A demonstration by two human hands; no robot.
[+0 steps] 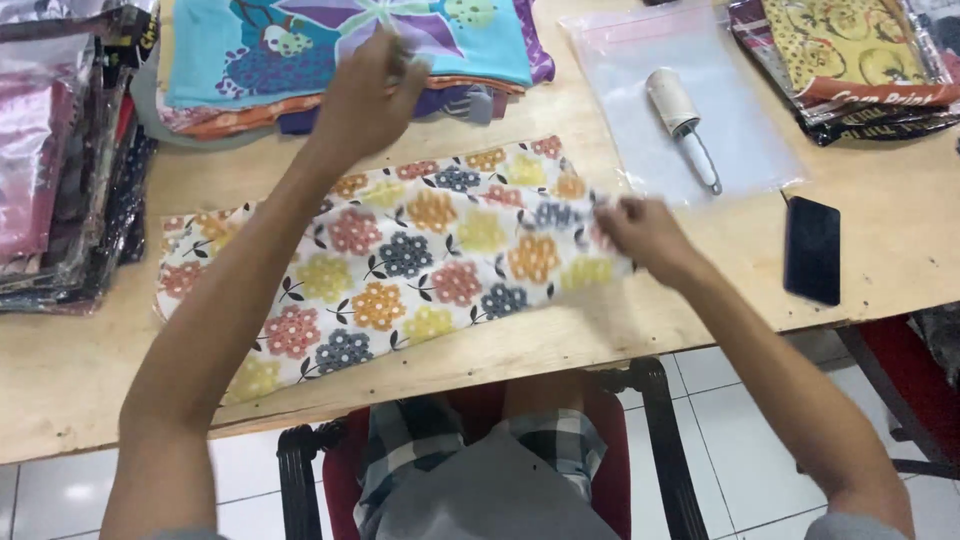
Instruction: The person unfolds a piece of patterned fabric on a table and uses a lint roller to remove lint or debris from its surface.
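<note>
A folded cream cloth with red, yellow, orange and blue flower clusters (400,270) lies flat on the wooden table (80,390) in front of me. My right hand (645,235) pinches the cloth's right end, fingers closed on its edge. My left hand (370,95) hovers over the cloth's far edge near a stack of folded fabrics, blurred with motion; whether it grips anything cannot be told.
A stack of folded fabrics topped by a turquoise piece (340,50) sits at the back. A lint roller (680,120) rests on a clear plastic bag (740,140). A black phone (812,250) lies at right. Packaged fabrics sit far right (850,60) and far left (60,160).
</note>
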